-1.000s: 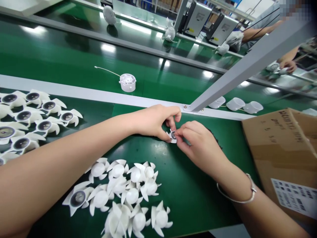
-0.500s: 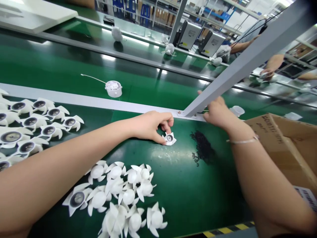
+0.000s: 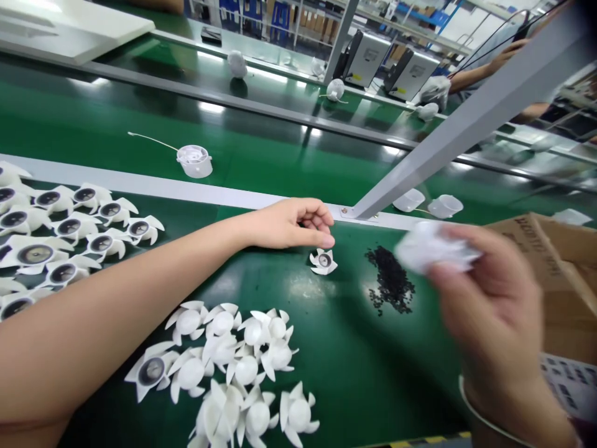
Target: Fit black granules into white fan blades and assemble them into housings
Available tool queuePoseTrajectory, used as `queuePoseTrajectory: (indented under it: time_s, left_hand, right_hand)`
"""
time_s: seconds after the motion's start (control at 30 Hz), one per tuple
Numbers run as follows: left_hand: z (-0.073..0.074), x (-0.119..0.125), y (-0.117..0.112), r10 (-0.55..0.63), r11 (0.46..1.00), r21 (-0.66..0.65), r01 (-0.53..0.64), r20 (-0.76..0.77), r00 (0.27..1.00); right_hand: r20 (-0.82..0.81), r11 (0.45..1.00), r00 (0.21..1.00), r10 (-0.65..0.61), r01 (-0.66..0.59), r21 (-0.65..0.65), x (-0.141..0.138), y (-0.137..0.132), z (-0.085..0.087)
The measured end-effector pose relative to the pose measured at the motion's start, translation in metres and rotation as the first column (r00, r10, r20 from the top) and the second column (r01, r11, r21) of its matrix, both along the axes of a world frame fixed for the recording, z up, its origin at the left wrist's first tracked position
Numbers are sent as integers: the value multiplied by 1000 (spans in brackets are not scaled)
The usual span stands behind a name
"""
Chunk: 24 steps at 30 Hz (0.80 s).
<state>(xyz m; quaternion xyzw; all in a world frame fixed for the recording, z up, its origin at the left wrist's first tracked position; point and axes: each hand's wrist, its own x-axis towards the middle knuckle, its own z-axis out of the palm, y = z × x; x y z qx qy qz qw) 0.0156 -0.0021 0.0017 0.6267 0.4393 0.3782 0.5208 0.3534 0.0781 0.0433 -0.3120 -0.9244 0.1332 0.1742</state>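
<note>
My left hand hovers just above a small white fan impeller that lies on the green table; its fingers are curled and hold nothing. My right hand, blurred by motion, is raised near the camera and grips a white round housing. A heap of tiny black parts lies between the impeller and my right hand. A pile of white impellers sits in front of my left forearm.
Rows of impellers with dark hubs lie at the left. A conveyor belt carries a white housing with a wire. Two white cups stand by a grey slanted post. A cardboard box stands at the right. Another person's arm shows far back.
My right hand went to the cups behind the post, then came back toward me holding a white housing. My left hand let go of the small impeller and lifted slightly.
</note>
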Motion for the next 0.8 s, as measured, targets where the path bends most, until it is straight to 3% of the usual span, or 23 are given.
queuePoseTrajectory:
  time_s: [0.13,0.23,0.3,0.47,0.67,0.73,0.8]
  left_hand:
    - [2,-1,-1,71,997,0,-71,33,997]
    - [7,-1,-4,43,999,-21,-42,6,999]
    - [11,0,-6,7,998,-56,-10,-54,999]
    - [16,1,-6,-46,989,-145,15,-214,976]
    - [17,5,-6,14,982,-168,-81,-364,931]
    - [25,7,-11,50,983,-135,-125,-460,887]
    - [39,11,-24,129,982,-32,-183,-592,796]
  right_hand:
    - [-138,999,990,29,-31,-9,-52,-43,-12]
    - [-212,995,972,98,-99,9,-91,-61,-21]
    - [-202,989,969,145,-137,54,-103,-66,-26]
    - [-151,981,976,159,-139,132,-105,-67,-30]
    - [-171,984,970,173,-176,-4,-102,-62,-27]
    - [-180,981,965,190,-193,1,-101,-61,-29]
    - [-188,976,958,218,-219,18,-104,-58,-33]
